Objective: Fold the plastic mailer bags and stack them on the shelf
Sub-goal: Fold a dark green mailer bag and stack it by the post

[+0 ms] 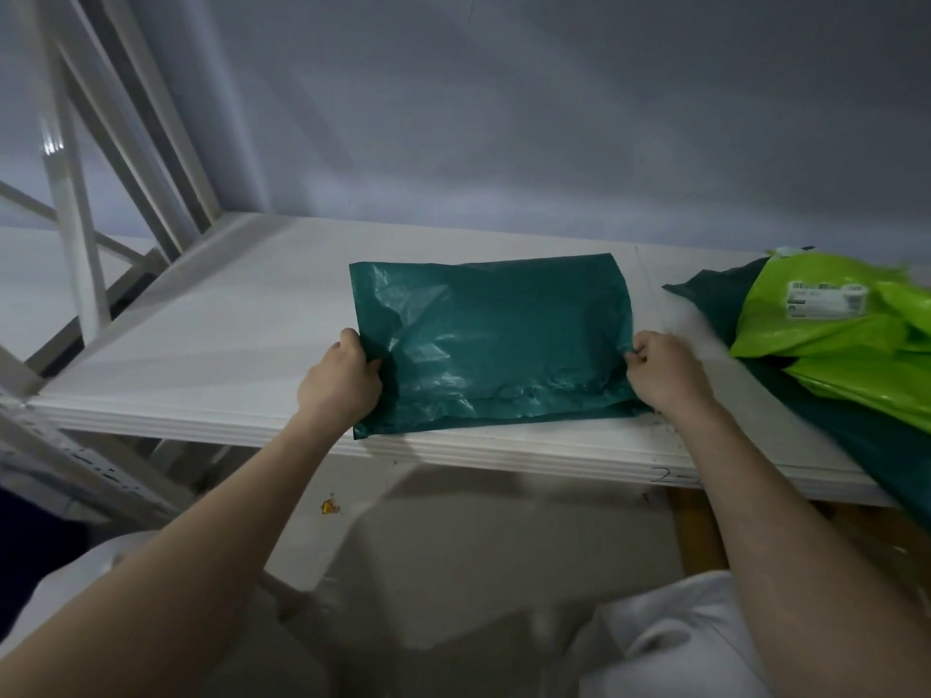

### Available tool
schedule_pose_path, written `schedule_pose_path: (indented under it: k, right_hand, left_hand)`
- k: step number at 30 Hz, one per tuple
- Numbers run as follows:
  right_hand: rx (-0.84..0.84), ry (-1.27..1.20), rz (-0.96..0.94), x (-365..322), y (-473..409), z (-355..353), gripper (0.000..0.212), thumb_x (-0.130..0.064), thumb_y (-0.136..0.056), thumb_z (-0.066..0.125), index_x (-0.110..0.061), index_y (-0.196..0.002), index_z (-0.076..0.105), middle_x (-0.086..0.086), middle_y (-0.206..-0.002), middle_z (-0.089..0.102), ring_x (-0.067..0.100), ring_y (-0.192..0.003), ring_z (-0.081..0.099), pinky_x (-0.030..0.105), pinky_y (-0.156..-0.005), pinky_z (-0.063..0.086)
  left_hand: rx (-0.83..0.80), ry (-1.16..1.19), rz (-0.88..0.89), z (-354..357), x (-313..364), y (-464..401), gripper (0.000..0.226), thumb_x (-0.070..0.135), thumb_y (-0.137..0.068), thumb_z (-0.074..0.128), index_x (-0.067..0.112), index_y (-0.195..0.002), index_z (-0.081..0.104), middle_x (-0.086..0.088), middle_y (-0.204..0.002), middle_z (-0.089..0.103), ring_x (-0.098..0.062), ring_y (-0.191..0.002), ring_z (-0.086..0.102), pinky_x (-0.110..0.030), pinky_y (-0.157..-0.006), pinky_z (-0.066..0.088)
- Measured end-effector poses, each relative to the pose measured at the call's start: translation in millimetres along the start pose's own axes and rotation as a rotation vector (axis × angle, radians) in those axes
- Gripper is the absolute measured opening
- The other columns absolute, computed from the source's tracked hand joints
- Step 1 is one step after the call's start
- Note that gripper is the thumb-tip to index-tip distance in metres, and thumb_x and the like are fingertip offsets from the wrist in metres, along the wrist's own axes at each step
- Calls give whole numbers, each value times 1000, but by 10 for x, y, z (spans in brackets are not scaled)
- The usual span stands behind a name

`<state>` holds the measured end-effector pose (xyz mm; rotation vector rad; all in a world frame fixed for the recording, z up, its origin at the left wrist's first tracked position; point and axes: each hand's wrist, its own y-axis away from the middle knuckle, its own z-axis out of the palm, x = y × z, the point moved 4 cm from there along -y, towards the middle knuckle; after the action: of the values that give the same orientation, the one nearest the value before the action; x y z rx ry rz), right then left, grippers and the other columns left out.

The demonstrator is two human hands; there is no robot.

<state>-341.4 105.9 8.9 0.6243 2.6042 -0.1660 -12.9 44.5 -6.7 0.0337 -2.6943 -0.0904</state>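
Left hand (342, 380) grips the left edge of the dark teal mailer bag (496, 340), fingers curled round it. Bag lies flat on the white shelf (211, 345), near the front edge, glossy and wrinkled, lower edge looks doubled over. Right hand (662, 372) pinches the bag's right edge, fingers curled tight. Far right of the shelf: loose pile of lime green mailer bags (831, 345) with a printed label (826, 299), on more dark teal ones. White metal frame (65, 193) at left, grey wall (554, 118) behind.
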Motion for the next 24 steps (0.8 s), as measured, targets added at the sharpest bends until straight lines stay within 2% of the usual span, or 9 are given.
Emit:
schedule_pose_path:
  k: [2, 5, 8, 10, 13, 16, 19, 21, 24]
  right_hand:
    - [-14, -2, 11, 2, 7, -2, 11, -7, -89, 46, -6, -95, 56, 12, -89, 58, 32, -90, 54, 36, -75, 46]
    - [58, -22, -4, -83, 17, -75, 31, -5, -85, 52, -6, -116, 46, 16, -113, 52, 33, -105, 49, 40, -83, 46]
    - [229, -10, -138, -356, 24, -184, 42, -13, -89, 50, -8, -130, 42, 15, -129, 44, 30, -119, 41, 45, -94, 41]
    - [263, 1, -284, -594, 3, -186, 46, -19, -93, 45, -9, -137, 39, 12, -135, 42, 28, -124, 38, 43, -99, 38]
    - [145, 57, -443, -908, -95, -82, 50, -30, -97, 41, -13, -143, 34, 8, -149, 32, 26, -136, 28, 41, -109, 29]
    - [-2, 106, -459, -1067, -227, 74, 56, -44, -97, 36, -22, -147, 25, 0, -158, 15, 21, -145, 10, 49, -117, 13]
    - [-128, 171, -432, -1078, -318, 265, 60, -53, -96, 28, -29, -150, 16, -6, -159, 7, 17, -147, 1, 53, -117, 2]
    - [-138, 195, -421, -1054, -337, 353, 59, -54, -96, 24, -31, -150, 14, -7, -158, 11, 17, -146, 3, 53, -117, 5]
    - [-42, 219, -452, -1042, -319, 380, 57, -53, -96, 27, -30, -148, 21, -6, -153, 27, 20, -142, 17, 52, -114, 18]
  left_hand:
    - [14, 78, -28, 1, 17, 16, 33, 19, -91, 49, 2, -116, 36, -20, -124, 45, -43, -107, 50, -42, -78, 37]
    - [117, 118, 0, -104, 137, 72, 64, 20, -80, 61, 6, -134, 30, -16, -136, 29, -39, -124, 34, -46, -97, 35]
    - [358, 83, 152, -287, 383, 145, 79, 19, -73, 60, 11, -142, 23, -12, -151, 16, -33, -137, 19, -46, -108, 25]
    - [425, 79, 286, -328, 595, 154, 76, 22, -76, 54, 12, -144, 23, -10, -155, 13, -30, -143, 13, -46, -114, 16]
    - [333, 80, 402, -231, 877, 55, 62, 30, -89, 38, 14, -146, 23, -4, -157, 14, -23, -146, 7, -43, -119, 8]
    - [160, 48, 367, -59, 997, -176, 57, 40, -98, 29, 19, -149, 17, 3, -159, 9, -16, -147, -1, -43, -118, 0]
    - [5, 2, 336, 118, 991, -320, 59, 49, -97, 24, 24, -150, 13, 5, -159, 6, -16, -147, -1, -47, -118, 0]
    - [-24, 33, 328, 193, 953, -335, 61, 51, -96, 25, 27, -150, 12, 5, -159, 4, -15, -147, -1, -47, -118, 1]
    - [18, 81, 335, 241, 925, -305, 60, 52, -95, 26, 28, -149, 13, 4, -159, 5, -16, -147, 2, -47, -118, 3]
